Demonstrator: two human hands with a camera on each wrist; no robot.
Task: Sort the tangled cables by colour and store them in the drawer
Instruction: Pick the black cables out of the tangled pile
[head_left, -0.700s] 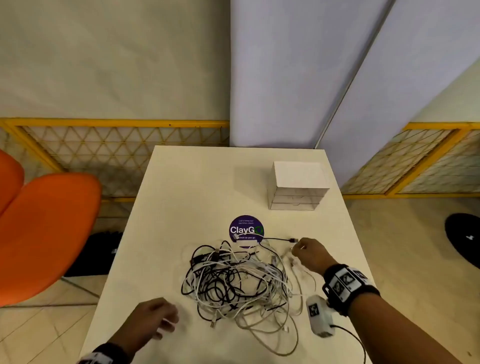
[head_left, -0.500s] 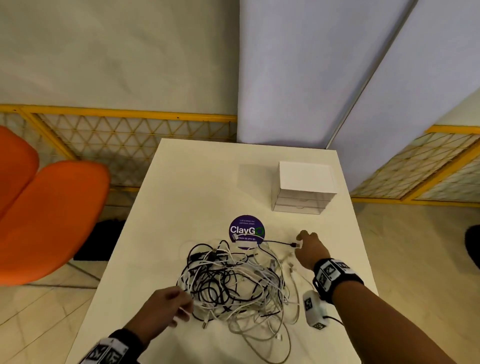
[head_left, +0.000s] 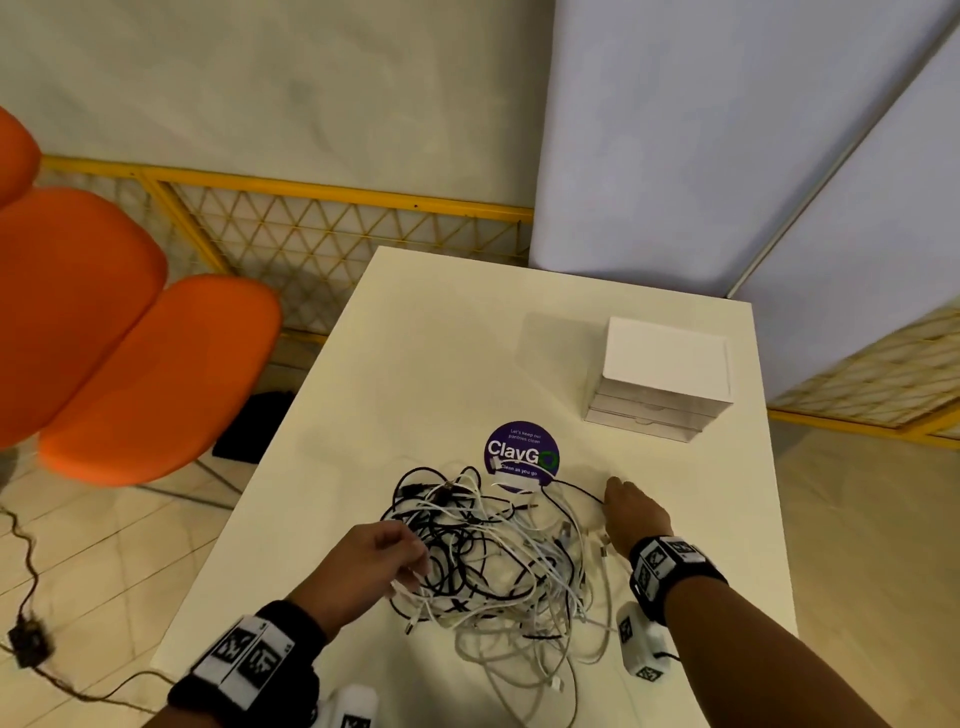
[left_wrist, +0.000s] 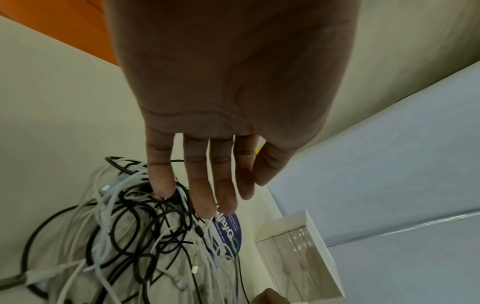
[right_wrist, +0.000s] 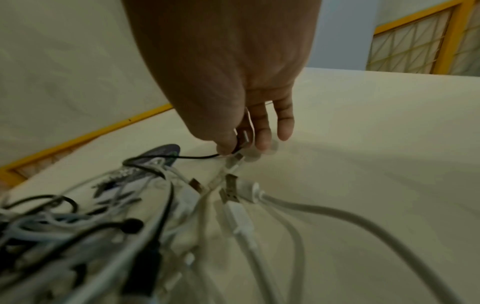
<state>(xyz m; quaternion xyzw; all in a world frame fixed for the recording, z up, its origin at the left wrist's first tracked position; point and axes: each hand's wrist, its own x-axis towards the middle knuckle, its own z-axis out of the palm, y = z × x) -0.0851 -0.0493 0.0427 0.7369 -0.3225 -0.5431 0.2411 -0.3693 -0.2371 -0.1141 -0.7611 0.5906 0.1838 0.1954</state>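
Note:
A tangle of black and white cables (head_left: 488, 556) lies on the white table (head_left: 447, 364), near its front. My left hand (head_left: 384, 558) is at the tangle's left edge, fingers straight and spread (left_wrist: 205, 197), the tips touching the top cables (left_wrist: 145, 222). My right hand (head_left: 631, 512) is at the tangle's right side and pinches the plug end of a thin black cable (right_wrist: 200, 156) between thumb and fingers (right_wrist: 262, 135). The small white drawer unit (head_left: 662, 379) stands at the back right with its drawers closed.
A round purple sticker (head_left: 521, 455) is on the table just beyond the tangle. White plugs (right_wrist: 233, 191) lie under my right hand. An orange chair (head_left: 104, 353) stands left of the table. A yellow mesh fence (head_left: 311, 228) and pale panels (head_left: 727, 130) are behind.
My left hand has moved right and forward from the table's front edge onto the tangle. The right hand has stayed at the black cable's end. The head view has shifted left.

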